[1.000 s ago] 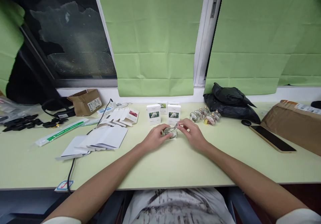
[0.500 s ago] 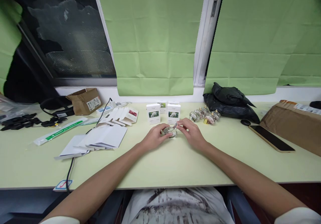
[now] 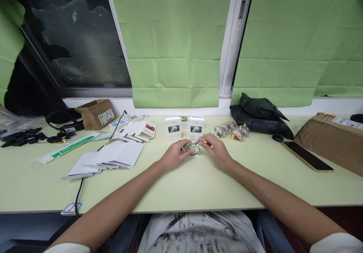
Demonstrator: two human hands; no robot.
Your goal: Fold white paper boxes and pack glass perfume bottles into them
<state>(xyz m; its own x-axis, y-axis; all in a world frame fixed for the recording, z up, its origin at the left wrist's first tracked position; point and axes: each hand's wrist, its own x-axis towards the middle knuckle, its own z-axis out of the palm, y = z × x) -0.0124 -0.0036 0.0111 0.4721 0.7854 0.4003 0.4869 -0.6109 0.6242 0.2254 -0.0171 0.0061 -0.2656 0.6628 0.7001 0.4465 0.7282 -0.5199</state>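
Fingers of my left hand [image 3: 174, 155] are closed around the side of a small, round, clear glass bottle [image 3: 193, 149] with something pale inside. It lies tilted low over the table. At its upper right, my right hand [image 3: 217, 151] pinches a small shiny metallic piece [image 3: 197, 141]; whether this is the bottle's top or a separate part I cannot tell. Just behind the hands stand a white box with a flower picture [image 3: 196, 128] and a similar white box [image 3: 173, 128]. Several round glass bottles [image 3: 231, 129] with gold-coloured tops are grouped beyond my right hand.
Flattened white cartons [image 3: 120, 154] lie left of my hands, beside a black cable [image 3: 80, 192]. Further back stands an open brown cardboard box [image 3: 96, 115]. At right are black plastic bags [image 3: 261, 117], a phone [image 3: 307, 156] and a brown parcel [image 3: 331, 141].
The metallic piece and my right fingertips have shifted very slightly at the bottle's edge. Everything else stays in place.
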